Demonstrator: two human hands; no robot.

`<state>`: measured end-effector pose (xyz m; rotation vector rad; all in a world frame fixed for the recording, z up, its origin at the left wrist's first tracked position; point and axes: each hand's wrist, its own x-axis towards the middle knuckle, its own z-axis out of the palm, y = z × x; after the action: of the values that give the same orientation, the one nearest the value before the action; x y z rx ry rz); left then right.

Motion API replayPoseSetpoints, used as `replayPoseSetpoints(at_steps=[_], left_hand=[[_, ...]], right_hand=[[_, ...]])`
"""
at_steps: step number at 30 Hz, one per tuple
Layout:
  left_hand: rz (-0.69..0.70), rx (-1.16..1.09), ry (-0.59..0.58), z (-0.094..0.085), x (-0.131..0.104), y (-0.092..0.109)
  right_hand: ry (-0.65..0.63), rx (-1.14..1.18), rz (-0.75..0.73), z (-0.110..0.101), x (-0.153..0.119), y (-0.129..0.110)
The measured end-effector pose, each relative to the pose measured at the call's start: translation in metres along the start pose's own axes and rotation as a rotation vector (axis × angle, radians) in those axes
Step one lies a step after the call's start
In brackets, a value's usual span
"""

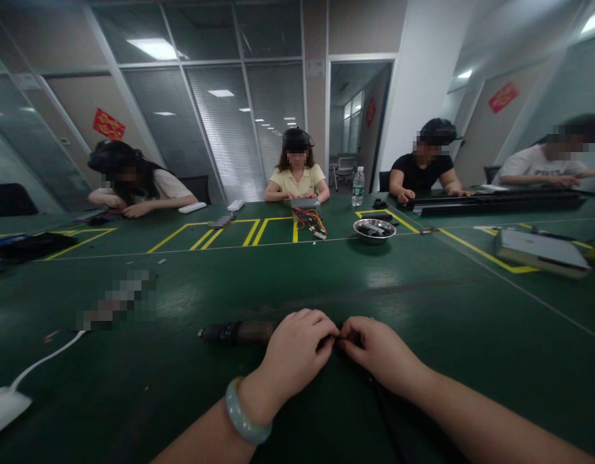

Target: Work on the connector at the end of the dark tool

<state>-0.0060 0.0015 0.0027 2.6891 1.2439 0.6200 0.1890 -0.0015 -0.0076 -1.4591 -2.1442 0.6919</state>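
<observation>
A slim electric screwdriver [256, 332], black at the front with a brownish body, lies across the green table, its tip pointing left. My left hand [300, 345] is closed around its rear part, which the fingers hide. Against those fingertips, my right hand [372, 348] pinches at the tail end, where a dark bit shows between the hands. From beneath the right hand a black cord [381, 406] runs down toward the table's near edge. What exactly the right fingertips grip is mostly covered.
A white device [7, 409] with a cable reaches toward a blurred-out object [116, 301] at left. Farther off are a metal bowl [374, 232] of dark parts, a water bottle [358, 187], a power supply with coloured wires [311, 219] and a silver box [543, 250]. Several people sit opposite.
</observation>
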Motion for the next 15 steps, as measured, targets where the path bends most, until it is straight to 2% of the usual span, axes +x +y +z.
replayPoseSetpoints(at_steps=[5, 15], left_hand=[[-0.076, 0.004, 0.047, -0.0001, -0.0005, 0.0023], [-0.084, -0.035, 0.050, 0.0013, -0.0014, 0.0009]], right_hand=[[-0.034, 0.000, 0.035, -0.0017, 0.0005, -0.0029], [-0.019, 0.008, 0.009, 0.0006, -0.0003, 0.0018]])
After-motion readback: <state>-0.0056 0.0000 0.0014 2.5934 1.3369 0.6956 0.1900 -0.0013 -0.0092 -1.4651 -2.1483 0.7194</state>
